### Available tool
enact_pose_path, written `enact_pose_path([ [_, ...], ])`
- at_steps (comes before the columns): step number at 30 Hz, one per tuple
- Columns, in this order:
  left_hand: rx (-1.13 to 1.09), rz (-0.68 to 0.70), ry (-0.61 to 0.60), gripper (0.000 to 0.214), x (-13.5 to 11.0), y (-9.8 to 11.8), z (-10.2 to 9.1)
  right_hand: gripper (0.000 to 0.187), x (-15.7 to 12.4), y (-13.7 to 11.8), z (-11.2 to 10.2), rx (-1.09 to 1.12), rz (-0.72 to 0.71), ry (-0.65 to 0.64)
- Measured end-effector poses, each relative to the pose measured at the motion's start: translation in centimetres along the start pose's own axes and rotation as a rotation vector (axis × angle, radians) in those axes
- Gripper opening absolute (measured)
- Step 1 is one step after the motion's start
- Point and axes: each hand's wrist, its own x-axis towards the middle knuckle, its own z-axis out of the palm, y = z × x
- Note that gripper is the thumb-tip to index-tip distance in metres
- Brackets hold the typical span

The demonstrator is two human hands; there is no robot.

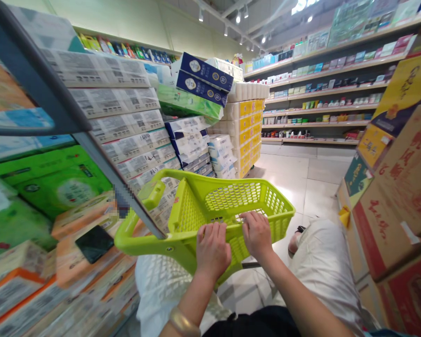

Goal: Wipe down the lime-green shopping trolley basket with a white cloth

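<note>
A lime-green plastic shopping cart (182, 245) with a perforated basket stands side-on in front of me. My left hand (213, 245) is closed over its near rim, fingers curled over the top edge. Further right along that same rim, my right hand (256, 233) grips it too, with its fingertips reaching over to the inside. A grey metal handle bar (115, 178) slants up from the cart's left end toward the upper left. The visible part of the basket holds no goods. Both thumbs are mostly hidden.
Stacked tissue packs (126, 98) rise at the left, with a dark phone (94, 243) lying on orange packs. Yellow-and-white packs (249, 131) stand beyond the cart. Cardboard boxes (400, 187) line the right side. Stocked shelves (323, 89) run along the back, above a tiled floor (291, 173).
</note>
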Motion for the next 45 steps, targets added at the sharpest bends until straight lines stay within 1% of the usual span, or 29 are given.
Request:
enact_pose_path([
  [1, 0.002, -0.002, 0.002, 0.038, 0.0, 0.0, 0.0, 0.022, 0.0, 0.1, -0.1, -0.017, 0.025, 0.018],
  [3, 0.0, -0.004, 0.01, 0.037, 0.0, 0.1, 0.0, 0.024, -0.1, -0.5, 0.1, -0.01, 0.033, 0.024],
  [6, -0.013, -0.002, 0.033, 0.03, 0.1, 0.2, 0.0, 0.026, -0.3, -2.6, 0.8, 0.067, -0.044, -0.027],
  [8, -0.018, 0.002, 0.046, 0.026, 0.1, 0.1, 0.1, 0.025, -0.4, -3.3, 1.1, 0.101, -0.095, -0.059],
  [9, -0.017, 0.005, 0.048, 0.027, 0.1, 0.1, 0.1, 0.025, -0.4, -3.2, 1.1, 0.1, -0.108, -0.064],
  [11, -0.009, 0.009, 0.045, 0.033, 0.0, 0.1, 0.0, 0.026, -0.3, -2.3, 0.8, 0.069, -0.097, -0.053],
  [14, 0.002, 0.011, 0.038, 0.037, 0.0, 0.1, 0.0, 0.027, -0.1, -0.2, 0.2, -0.01, -0.004, -0.007],
  [16, 0.008, 0.01, 0.04, 0.036, 0.0, 0.2, 0.0, 0.027, 0.0, 0.3, 0.0, -0.032, 0.058, 0.02],
  [17, 0.009, 0.009, 0.044, 0.036, 0.0, 0.2, 0.0, 0.028, -0.1, 0.0, 0.1, -0.024, 0.071, 0.026],
  [19, 0.009, 0.007, 0.058, 0.035, 0.0, 0.2, 0.2, 0.028, -0.2, -1.2, 0.6, 0.03, 0.047, 0.013],
  [21, 0.001, 0.005, 0.078, 0.028, 0.0, 0.1, 0.4, 0.028, -0.5, -2.7, 1.2, 0.097, -0.019, -0.012],
  [23, -0.008, 0.006, 0.095, 0.023, -0.1, -0.1, 0.6, 0.027, -0.6, -3.5, 1.5, 0.134, -0.085, -0.034],
  [24, -0.009, 0.008, 0.102, 0.023, -0.1, -0.1, 0.7, 0.027, -0.7, -3.5, 1.4, 0.133, -0.107, -0.04],
  [26, -0.008, 0.011, 0.107, 0.031, -0.2, -0.3, 0.9, 0.029, -0.6, -2.7, 1.1, 0.095, -0.117, -0.037],
  [28, -0.004, 0.01, 0.106, 0.038, -0.3, -0.3, 1.0, 0.03, -0.3, -1.4, 0.5, 0.027, -0.075, -0.006],
  [30, -0.002, 0.012, 0.107, 0.04, -0.3, -0.2, 1.1, 0.03, -0.1, -0.5, 0.2, -0.029, 0.002, 0.04],
  [32, -0.002, 0.017, 0.115, 0.04, -0.3, -0.1, 1.1, 0.03, 0.0, -0.7, 0.3, -0.035, 0.052, 0.062],
  [33, -0.005, 0.019, 0.117, 0.039, -0.3, -0.1, 1.1, 0.03, 0.0, -1.2, 0.5, -0.014, 0.052, 0.058],
  [36, -0.024, 0.015, 0.108, 0.025, -0.2, -0.1, 1.0, 0.03, -0.3, -3.1, 1.2, 0.079, -0.038, 0.011],
  [38, -0.037, 0.015, 0.117, 0.019, -0.2, -0.2, 1.1, 0.03, -0.4, -3.6, 1.5, 0.101, -0.101, -0.009],
  [40, -0.032, 0.02, 0.137, 0.026, -0.2, -0.2, 1.3, 0.03, -0.3, -3.1, 1.4, 0.073, -0.112, -0.005],
  [42, -0.019, 0.024, 0.141, 0.036, -0.3, -0.3, 1.5, 0.03, -0.2, -2.0, 1.1, 0.022, -0.072, 0.02],
  [45, -0.009, 0.025, 0.129, 0.04, -0.4, -0.3, 1.6, 0.029, -0.1, -1.1, 0.8, -0.02, -0.003, 0.05],
])
